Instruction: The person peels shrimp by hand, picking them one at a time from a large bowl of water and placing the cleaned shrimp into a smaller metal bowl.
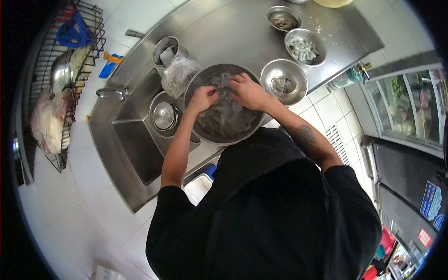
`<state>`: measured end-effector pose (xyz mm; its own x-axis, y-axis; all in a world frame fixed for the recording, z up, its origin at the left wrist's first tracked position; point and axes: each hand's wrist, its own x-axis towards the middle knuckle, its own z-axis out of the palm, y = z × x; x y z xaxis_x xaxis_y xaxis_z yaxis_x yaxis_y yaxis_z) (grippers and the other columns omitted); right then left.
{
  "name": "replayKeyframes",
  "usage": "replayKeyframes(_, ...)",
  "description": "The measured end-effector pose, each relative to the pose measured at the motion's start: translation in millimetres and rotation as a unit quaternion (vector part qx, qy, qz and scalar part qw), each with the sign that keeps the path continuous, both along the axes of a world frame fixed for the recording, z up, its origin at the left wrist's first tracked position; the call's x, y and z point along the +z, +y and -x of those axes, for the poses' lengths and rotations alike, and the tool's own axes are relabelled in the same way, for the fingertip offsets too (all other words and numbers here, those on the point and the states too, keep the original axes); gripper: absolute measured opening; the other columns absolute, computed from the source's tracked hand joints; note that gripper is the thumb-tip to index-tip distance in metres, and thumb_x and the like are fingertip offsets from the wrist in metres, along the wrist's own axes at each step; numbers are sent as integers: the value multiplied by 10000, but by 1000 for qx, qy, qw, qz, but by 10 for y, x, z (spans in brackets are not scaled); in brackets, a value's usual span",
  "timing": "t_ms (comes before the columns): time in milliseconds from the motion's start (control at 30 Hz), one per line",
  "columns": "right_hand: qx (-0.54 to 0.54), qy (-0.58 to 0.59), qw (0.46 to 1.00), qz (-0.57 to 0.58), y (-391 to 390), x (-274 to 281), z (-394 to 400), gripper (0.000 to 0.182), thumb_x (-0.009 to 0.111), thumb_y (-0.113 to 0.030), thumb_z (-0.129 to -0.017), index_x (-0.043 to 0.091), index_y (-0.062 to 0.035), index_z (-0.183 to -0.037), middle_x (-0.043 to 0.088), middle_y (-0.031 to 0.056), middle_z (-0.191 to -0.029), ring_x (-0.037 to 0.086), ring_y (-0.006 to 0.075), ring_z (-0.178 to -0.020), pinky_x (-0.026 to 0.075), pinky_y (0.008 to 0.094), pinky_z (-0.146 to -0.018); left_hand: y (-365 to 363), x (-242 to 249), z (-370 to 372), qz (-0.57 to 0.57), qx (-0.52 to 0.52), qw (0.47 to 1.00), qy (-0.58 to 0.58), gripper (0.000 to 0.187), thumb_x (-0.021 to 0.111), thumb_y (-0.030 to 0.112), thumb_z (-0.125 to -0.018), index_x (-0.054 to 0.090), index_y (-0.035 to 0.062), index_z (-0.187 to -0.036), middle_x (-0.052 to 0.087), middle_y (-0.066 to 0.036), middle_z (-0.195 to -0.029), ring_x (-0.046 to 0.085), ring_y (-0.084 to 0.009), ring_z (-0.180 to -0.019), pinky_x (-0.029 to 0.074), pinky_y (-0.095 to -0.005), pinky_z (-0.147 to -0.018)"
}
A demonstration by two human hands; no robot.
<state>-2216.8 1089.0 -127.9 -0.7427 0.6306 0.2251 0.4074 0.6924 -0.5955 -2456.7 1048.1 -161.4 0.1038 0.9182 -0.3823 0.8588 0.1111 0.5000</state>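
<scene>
A large round metal bowl (pixel 191 77) holds a mass of raw grey shrimp (pixel 228 119), blurred in places. Over its left part is my left hand (pixel 205 98), fingers closed in a pinch near the shrimp. My right hand (pixel 248 92) reaches over the far right part, its fingers curled down; what lies between the fingertips is too small to make out. Close to my right wrist stands a metal bowl (pixel 298 77) with a few greyish shrimp in it. Beyond that, a smaller bowl (pixel 321 43) contains pale, peeled-looking shrimp (pixel 303 50).
Farther back sits a bowl (pixel 269 17) of darker contents. A filled plastic bag (pixel 179 74) and a metal pot (pixel 158 46) stand left of the big bowl. The sink (pixel 135 135) holds nested metal bowls (pixel 164 115) below a faucet (pixel 112 92). A wire rack (pixel 39 65) hangs far left.
</scene>
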Motion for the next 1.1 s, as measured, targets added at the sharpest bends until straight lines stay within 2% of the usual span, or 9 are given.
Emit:
replayKeyframes(67, 31, 43, 994, -97, 43, -32, 209, 368, 676, -234, -822, 613, -65, -1143, 594, 100, -1196, 508, 280, -1173, 433, 467, -927, -10, 82, 69, -6, 63, 959, -276, 248, 627, 130, -917, 645, 6, -1130, 685, -85, -983, 635, -174, -770, 493, -311, -739)
replayKeyframes(200, 62, 17, 989, -133, 140, 63, 414, 355, 677, -284, -843, 627, -82, -1130, 622, 64, -1143, 495, 253, -1177, 395, 498, -921, 47, 447, 87, -10, 108, 918, -381, 477, 614, 200, -973, 448, 76, -1403, 654, -33, -954, 599, -114, -824, 483, -292, -733)
replayKeyframes(333, 111, 33, 991, -62, 272, 96, 317, 323, 662, -316, -873, 638, -109, -1120, 644, 50, -1081, 509, 247, -1154, 352, 495, -876, 83, 716, 116, 89, 102, 906, -401, 506, 610, 155, -970, 424, 109, -1439, 624, 35, -893, 513, -32, -783, 390, -196, -667)
replayKeyframes(467, 68, 45, 994, -74, 351, -7, 113, 234, 646, -297, -887, 673, -106, -1020, 668, 40, -999, 560, 227, -1082, 340, 469, -810, 163, 641, -74, 62, 111, 910, -394, 402, 621, 144, -961, 540, 83, -1350, 618, 42, -793, 524, -50, -725, 410, -223, -640)
replayKeyframes(633, -53, 92, 993, -45, 372, -141, -295, 192, 637, -263, -883, 678, -94, -964, 679, 60, -946, 603, 239, -1006, 338, 473, -792, 346, 575, -643, -191, -11, 961, -200, 247, 684, 137, -903, 688, -11, -1100, 655, -46, -758, 608, -164, -661, 487, -314, -643)
replayKeyframes(700, -135, 140, 980, -33, 372, -191, -455, 184, 638, -257, -869, 682, -90, -931, 683, 89, -904, 617, 266, -963, 351, 493, -774, 415, 693, -991, -368, -81, 919, -114, 211, 689, 144, -859, 684, -30, -978, 653, -152, -746, 614, -320, -695, 493, -405, -640)
replayKeyframes(800, -235, 123, 964, -1, 303, -322, -754, 172, 631, -244, -861, 689, -84, -881, 684, 100, -872, 625, 285, -920, 363, 503, -746, 572, 459, -1410, -479, -153, 863, -52, 157, 666, 148, -867, 655, -4, -907, 649, -138, -732, 609, -308, -709, 501, -418, -649)
replayKeyframes(967, -284, 17, 946, 153, 227, -419, -1125, 240, 590, -296, -880, 690, -80, -857, 681, 122, -901, 625, 322, -918, 390, 519, -754, 720, 75, -1808, -464, -113, 877, -45, 157, 649, 146, -880, 643, -3, -929, 663, -138, -767, 622, -324, -719, 513, -422, -648)
replayKeyframes(1100, -324, -53, 944, 42, 126, -363, -1312, 356, 637, -358, -883, 656, -108, -1137, 617, 114, -1215, 510, 300, -1213, 394, 612, -865, 846, 82, -1792, -177, 123, 916, -338, 185, 686, 82, -895, 647, -38, -1030, 697, -46, -869, 649, -85, -743, 507, -247, -634)
